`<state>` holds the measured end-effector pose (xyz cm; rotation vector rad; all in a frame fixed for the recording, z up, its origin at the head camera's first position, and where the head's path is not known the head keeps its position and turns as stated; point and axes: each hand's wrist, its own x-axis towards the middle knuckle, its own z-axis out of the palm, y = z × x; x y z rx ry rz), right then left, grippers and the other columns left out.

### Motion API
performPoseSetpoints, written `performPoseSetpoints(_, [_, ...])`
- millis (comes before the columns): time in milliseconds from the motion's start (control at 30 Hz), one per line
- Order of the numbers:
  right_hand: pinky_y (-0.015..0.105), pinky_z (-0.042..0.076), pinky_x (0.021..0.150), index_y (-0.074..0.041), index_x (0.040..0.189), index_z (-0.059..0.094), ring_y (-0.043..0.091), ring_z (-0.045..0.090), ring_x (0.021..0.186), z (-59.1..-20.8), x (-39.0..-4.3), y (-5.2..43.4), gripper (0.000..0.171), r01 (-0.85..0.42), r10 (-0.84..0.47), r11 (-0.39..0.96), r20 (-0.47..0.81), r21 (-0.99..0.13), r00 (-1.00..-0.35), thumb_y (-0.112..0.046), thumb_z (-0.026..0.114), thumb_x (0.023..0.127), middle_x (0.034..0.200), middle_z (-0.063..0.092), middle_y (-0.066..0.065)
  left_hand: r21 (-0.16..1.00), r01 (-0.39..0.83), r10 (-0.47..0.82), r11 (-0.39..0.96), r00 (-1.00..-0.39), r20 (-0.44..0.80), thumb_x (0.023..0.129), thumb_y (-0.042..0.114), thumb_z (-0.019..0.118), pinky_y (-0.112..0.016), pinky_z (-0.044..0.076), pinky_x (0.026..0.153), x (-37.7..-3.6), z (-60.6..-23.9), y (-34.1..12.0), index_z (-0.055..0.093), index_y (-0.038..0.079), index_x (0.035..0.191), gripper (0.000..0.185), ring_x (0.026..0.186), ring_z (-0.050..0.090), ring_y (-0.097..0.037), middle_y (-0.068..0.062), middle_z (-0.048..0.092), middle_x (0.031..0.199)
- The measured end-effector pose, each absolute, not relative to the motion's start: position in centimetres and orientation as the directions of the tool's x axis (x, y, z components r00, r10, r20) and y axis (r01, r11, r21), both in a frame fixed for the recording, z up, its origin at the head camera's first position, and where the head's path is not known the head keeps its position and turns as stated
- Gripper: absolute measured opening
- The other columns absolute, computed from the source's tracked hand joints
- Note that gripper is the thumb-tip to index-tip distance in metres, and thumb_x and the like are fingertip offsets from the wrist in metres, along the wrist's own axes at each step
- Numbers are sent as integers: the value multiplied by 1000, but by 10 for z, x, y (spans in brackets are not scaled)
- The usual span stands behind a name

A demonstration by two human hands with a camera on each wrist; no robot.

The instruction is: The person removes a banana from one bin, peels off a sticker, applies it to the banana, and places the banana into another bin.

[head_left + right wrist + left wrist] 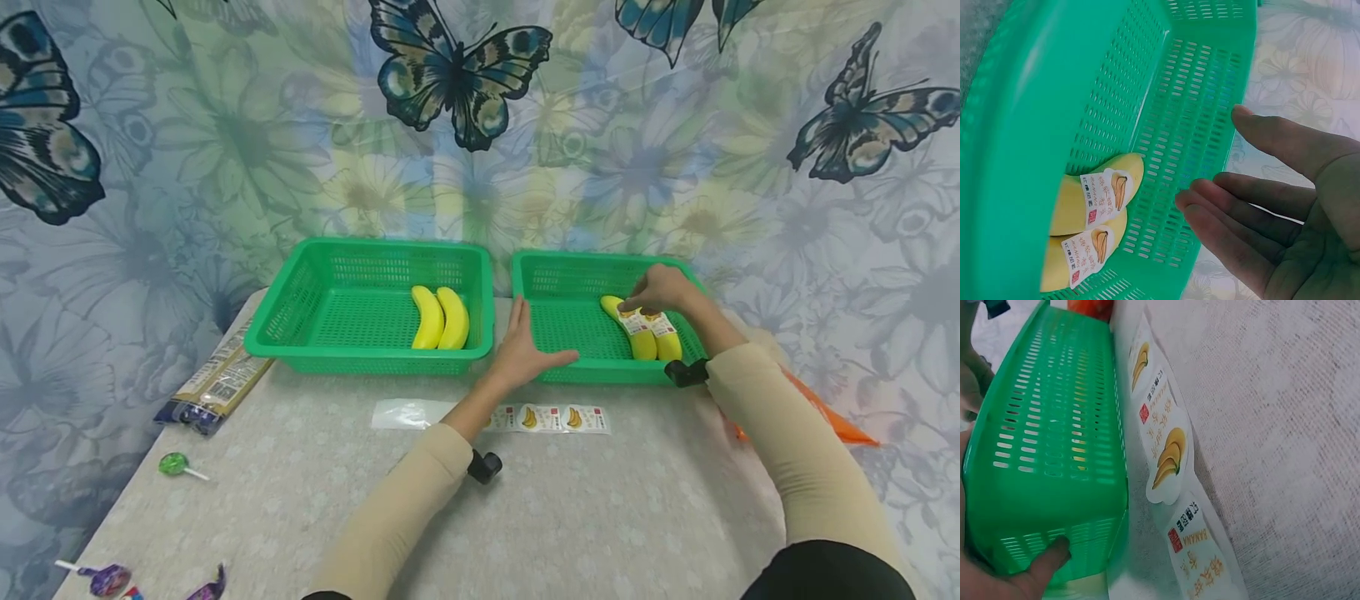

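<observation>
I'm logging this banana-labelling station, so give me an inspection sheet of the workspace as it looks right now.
Surface: table under a pale patterned cloth.
Job's things: right green basket holds two labelled bananas; left green basket holds two unlabelled bananas; banana sticker strip lies in front of the baskets.
Clutter: lollipops, a flat packet, an orange bag.
Hands: left hand rests open on the right basket's front rim; right hand hovers open just above the labelled bananas, fingers relaxed.
Cables: nothing seen.
Surroundings: butterfly-print curtain behind.
</observation>
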<state>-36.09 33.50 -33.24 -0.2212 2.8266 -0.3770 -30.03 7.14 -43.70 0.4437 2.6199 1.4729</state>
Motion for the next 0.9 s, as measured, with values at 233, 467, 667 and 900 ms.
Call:
performPoseSetpoints(233, [41, 59, 75, 7, 118, 67, 23, 72, 78, -332, -349, 329, 51, -94, -184, 934, -237, -345, -954, -35, 70, 89, 105, 72, 24, 639, 242, 286, 730, -958, 36, 79, 70, 64, -46, 56, 89, -288, -417, 69, 2, 11, 158, 117, 128, 53, -37, -7, 3, 166])
performPoseSetpoints(467, [42, 59, 73, 9, 121, 64, 32, 72, 86, -333, -330, 316, 53, -127, -201, 924, -175, -360, -964, -34, 70, 90, 105, 71, 26, 429, 294, 299, 854, -953, 58, 89, 61, 58, -56, 54, 91, -254, -388, 64, 23, 12, 156, 90, 130, 51, -40, -9, 24, 162])
performPoseSetpoints(667, [44, 59, 77, 8, 121, 64, 27, 72, 85, -333, -316, 304, 54, -161, -226, 916, -139, -366, -964, -35, 72, 88, 116, 68, 27, 421, 462, 455, 780, -882, 124, 90, 57, 60, -51, 45, 107, -234, -370, 31, 21, 15, 157, 88, 145, 34, -34, -2, 23, 163])
performPoseSetpoints(900, [51, 55, 88, 5, 123, 64, 40, 64, 109, -335, -303, 288, 54, -199, -256, 915, -125, -352, -958, -35, 72, 88, 123, 65, 25, 436, 580, 522, 688, -813, 258, 88, 54, 65, -49, 32, 117, -224, -362, -29, 19, 17, 157, 91, 146, 31, -31, 0, 25, 162])
